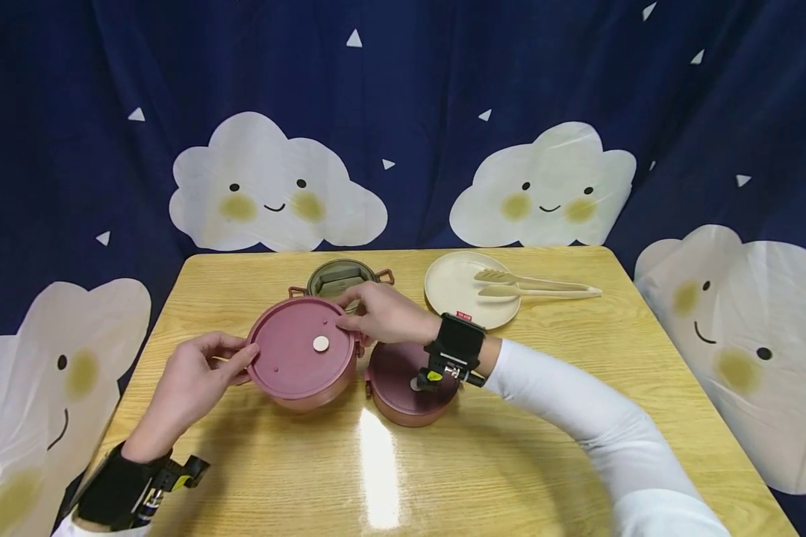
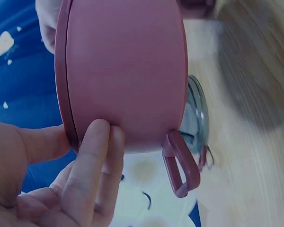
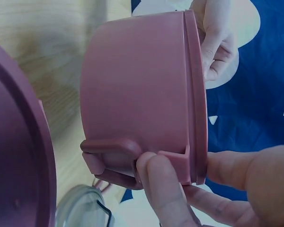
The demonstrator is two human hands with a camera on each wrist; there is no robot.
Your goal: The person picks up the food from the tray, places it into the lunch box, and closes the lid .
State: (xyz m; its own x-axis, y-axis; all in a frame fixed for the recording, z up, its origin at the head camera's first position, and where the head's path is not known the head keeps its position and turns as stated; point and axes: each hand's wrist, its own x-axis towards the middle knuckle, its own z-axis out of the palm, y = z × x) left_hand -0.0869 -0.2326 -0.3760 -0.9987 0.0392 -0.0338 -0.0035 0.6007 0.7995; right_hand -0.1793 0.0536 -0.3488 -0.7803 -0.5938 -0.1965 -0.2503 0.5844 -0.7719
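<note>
Both hands hold a round pink lidded pot (image 1: 295,369) above the table. My left hand (image 1: 191,380) pinches its left rim, thumb over the lid edge and fingers against the side wall. At the far right edge my right hand (image 1: 389,313) grips it, with fingertips (image 3: 161,175) beside a looped handle (image 3: 116,146). The pot's lid (image 1: 295,350) is on and carries a pale round knob. Just right of it, a second, darker pink lidded pot (image 1: 410,406) stands on the table, partly covered by my right wrist.
Behind the held pot is a small pot with pink handles and a clear, greenish lid (image 1: 329,272), partly hidden. A cream plate (image 1: 443,280) at the back right bears beige tongs (image 1: 551,291), whose ends reach past its rim. The wooden table (image 1: 275,477) meets a dark blue cloud-print curtain.
</note>
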